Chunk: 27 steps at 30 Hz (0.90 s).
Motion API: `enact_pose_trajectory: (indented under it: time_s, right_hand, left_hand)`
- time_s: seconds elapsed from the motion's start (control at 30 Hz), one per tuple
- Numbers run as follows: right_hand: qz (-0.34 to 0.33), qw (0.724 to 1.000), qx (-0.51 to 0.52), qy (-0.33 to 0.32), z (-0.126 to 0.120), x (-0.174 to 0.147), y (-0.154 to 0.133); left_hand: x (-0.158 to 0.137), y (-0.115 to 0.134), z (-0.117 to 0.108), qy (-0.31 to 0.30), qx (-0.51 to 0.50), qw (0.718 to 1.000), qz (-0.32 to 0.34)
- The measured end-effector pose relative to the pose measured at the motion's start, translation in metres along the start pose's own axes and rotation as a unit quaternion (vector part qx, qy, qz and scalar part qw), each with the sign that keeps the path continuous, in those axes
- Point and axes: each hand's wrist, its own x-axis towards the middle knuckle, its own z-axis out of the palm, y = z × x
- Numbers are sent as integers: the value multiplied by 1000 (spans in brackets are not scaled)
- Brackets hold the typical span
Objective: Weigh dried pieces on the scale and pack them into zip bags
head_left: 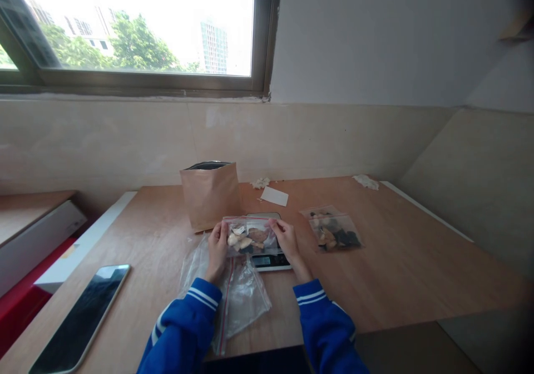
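A clear zip bag [250, 239] with a red seal line holds pale, brown and dark dried pieces. My left hand [217, 246] pinches its left upper edge, and my right hand [286, 239] pinches the right upper edge. The bag hangs in front of and partly hides a digital kitchen scale [271, 261], whose display shows below it. Under my left wrist lie empty clear zip bags [244, 301] with red seal lines. To the right, a second filled zip bag [334, 232] with dried pieces lies flat on the table.
An open brown kraft paper pouch [211, 196] stands behind my left hand. A white card [274, 196] and crumpled tissue [261, 183] lie near the wall, with another tissue [366, 182] farther right. A large phone [83, 318] rests at the left front of the wooden table [409, 262].
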Motion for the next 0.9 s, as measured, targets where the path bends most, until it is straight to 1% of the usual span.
enact_pose_trajectory:
  time_s: [0.07,0.13,0.23,0.3,0.4,0.53,0.67,0.8,0.9]
  right_hand:
    - [9,1000,4,4,1,-1,0]
    - [21,999,18,23,1,-1,1]
    - [49,996,52,58,0,0,1]
    - [63,992,80,68,0,0,1]
    - [84,988,111,59,0,0,-1]
    - [97,987,119,47,-2,1,-3]
    - [69,992,89,50,-4,0,-1]
    - [21,999,12,40,-5,-3,5]
    - [-10,998,-45,44,-5,-5,10]
  left_hand:
    - [0,-2,-1,-2,-11,1000,-8]
    - [0,-2,-1,-4,-19,1000,-21]
    - [-1,-1,-1,-13,-26,998,-54]
    - [-1,0,-2,-14,-35,997,-70]
    - [-2,0,-4,-8,-49,996,-77]
    - [-2,-1,-5,-16,-39,996,-78]
    - [-2,-1,-4,-17,-28,997,-74]
    - [-2,0,-5,-2,-50,996,-68]
    - [-3,0,-5,10,-51,996,-67]
